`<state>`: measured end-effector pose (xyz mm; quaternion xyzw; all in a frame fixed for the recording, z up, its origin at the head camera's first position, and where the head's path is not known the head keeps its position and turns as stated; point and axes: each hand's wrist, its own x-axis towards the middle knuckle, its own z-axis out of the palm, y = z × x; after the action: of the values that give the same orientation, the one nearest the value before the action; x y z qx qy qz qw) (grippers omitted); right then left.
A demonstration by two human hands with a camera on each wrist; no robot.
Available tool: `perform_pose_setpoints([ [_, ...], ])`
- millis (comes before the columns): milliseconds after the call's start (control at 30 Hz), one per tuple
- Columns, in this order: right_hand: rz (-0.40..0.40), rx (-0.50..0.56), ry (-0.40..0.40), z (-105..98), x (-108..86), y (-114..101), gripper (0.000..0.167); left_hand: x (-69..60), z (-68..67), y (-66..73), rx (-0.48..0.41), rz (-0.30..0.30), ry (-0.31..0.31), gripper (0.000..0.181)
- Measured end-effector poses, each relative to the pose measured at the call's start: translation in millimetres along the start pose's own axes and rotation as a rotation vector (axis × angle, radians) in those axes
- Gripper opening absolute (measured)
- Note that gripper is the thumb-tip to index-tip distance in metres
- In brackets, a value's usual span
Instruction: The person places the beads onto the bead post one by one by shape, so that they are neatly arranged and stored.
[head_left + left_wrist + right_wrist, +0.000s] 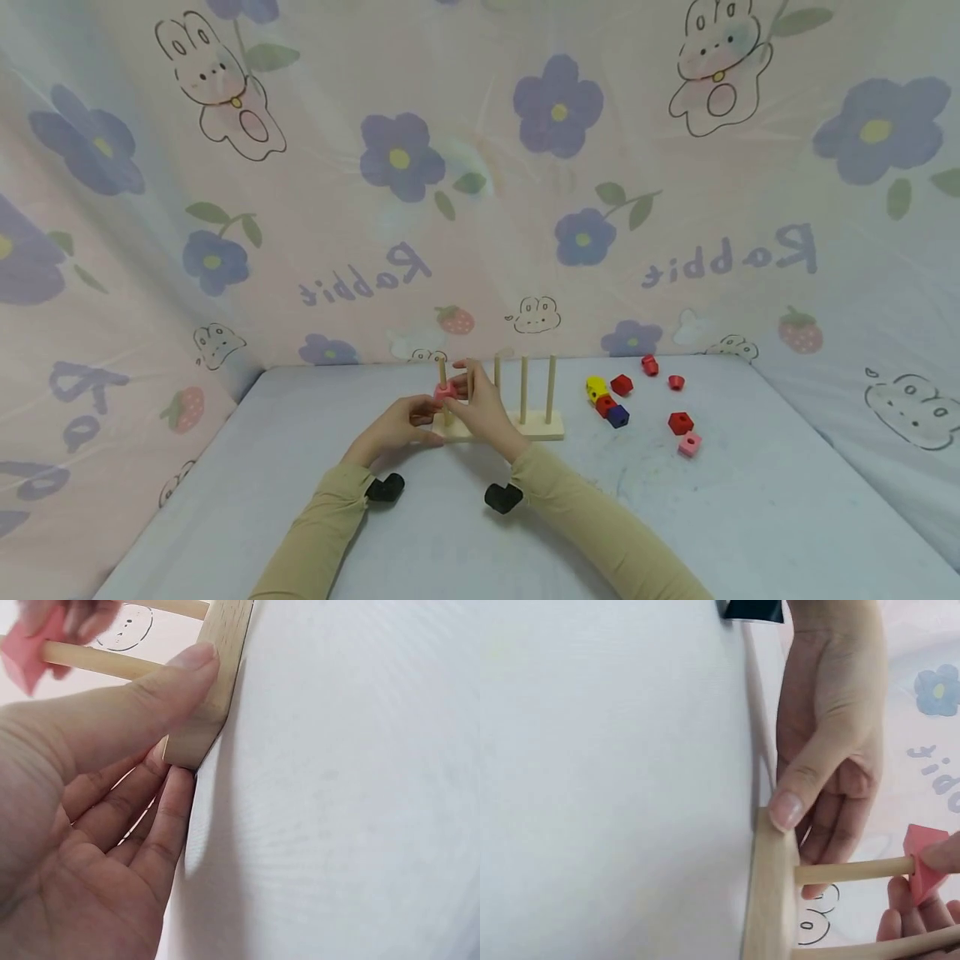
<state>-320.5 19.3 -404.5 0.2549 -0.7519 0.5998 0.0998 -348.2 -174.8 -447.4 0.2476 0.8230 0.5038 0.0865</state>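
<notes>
Bead (pixel 26 661), pink and probably light, stiff and smooth, sits on the leftmost peg (pixel 442 371), lower centre of the head view, where my right hand (pixel 487 412) pinches its sides, the sensible hold, while my left hand (pixel 397 429) grips the wooden base (pixel 226 645).

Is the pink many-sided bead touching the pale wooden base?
Apart. The right wrist view shows a bare stretch of round wooden peg between the pink bead and the wooden base.

The peg stand (pixel 771 892) is made of smooth, matt wood. The pink bead (pixel 28 661) is finished matt, the far curtain (pixel 487 233) slightly glossy.
</notes>
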Motion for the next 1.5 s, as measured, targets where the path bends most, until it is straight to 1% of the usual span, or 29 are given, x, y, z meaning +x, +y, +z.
perform_pose_setpoints([
  [33, 0.003, 0.003, -0.005, 1, -1.2, 3, 0.047, -0.2, 0.0, -0.2, -0.005, 0.001, 0.000, 0.058],
  [100, 0.036, -0.011, -0.010, 3, -0.4, 17, 0.046, -0.3, 0.0, -1.0, -0.013, 0.004, -0.004, 0.058],
  [200, 0.090, -0.031, -0.012, 4, -2.9, 21, 0.041, -0.8, -0.1, -2.0, -0.026, 0.016, -0.012, 0.057],
  [300, 0.104, -0.049, -0.012, 4, -4.6, 22, 0.036, -0.7, -0.4, -2.6, -0.036, 0.025, -0.015, 0.058],
  [400, 0.100, -0.057, -0.005, 4, -5.8, 22, 0.033, 0.0, -0.5, -3.2, -0.035, 0.022, -0.012, 0.059],
  [500, 0.120, -0.054, -0.006, 5, -7.4, 22, 0.033, 0.5, -0.5, -3.6, -0.030, 0.010, -0.001, 0.060],
  [667, 0.146, -0.067, -0.026, 6, -10.3, 24, 0.032, 1.3, -1.2, -3.2, -0.007, 0.023, 0.008, 0.061],
  [733, 0.158, -0.076, -0.031, 6, -10.8, 26, 0.031, 1.3, -1.6, -3.3, 0.007, 0.041, 0.004, 0.062],
  [867, 0.180, -0.083, -0.056, 4, -10.8, 25, 0.030, 1.6, -3.0, -2.9, 0.021, 0.048, -0.005, 0.063],
  [1000, 0.177, -0.092, -0.092, 1, -11.5, 23, 0.032, 0.7, -5.0, -3.3, 0.039, 0.054, -0.009, 0.062],
  [1133, 0.181, -0.111, -0.108, -5, -16.4, 17, 0.035, -0.9, -6.4, -3.3, 0.013, 0.069, -0.034, 0.059],
  [1233, 0.184, -0.130, -0.132, -11, -20.6, 11, 0.040, -1.6, -7.3, -2.8, 0.002, 0.058, -0.045, 0.058],
  [1367, 0.187, -0.191, -0.179, -23, -25.3, 3, 0.049, -1.0, -7.5, -2.0, 0.029, 0.035, -0.021, 0.057],
  [1433, 0.187, -0.226, -0.212, -32, -28.3, -2, 0.055, -0.7, -7.5, -1.7, 0.036, 0.026, -0.010, 0.057],
  [1500, 0.178, -0.244, -0.258, -43, -31.8, -7, 0.056, -0.8, -7.4, -1.7, 0.039, 0.018, -0.004, 0.056],
])
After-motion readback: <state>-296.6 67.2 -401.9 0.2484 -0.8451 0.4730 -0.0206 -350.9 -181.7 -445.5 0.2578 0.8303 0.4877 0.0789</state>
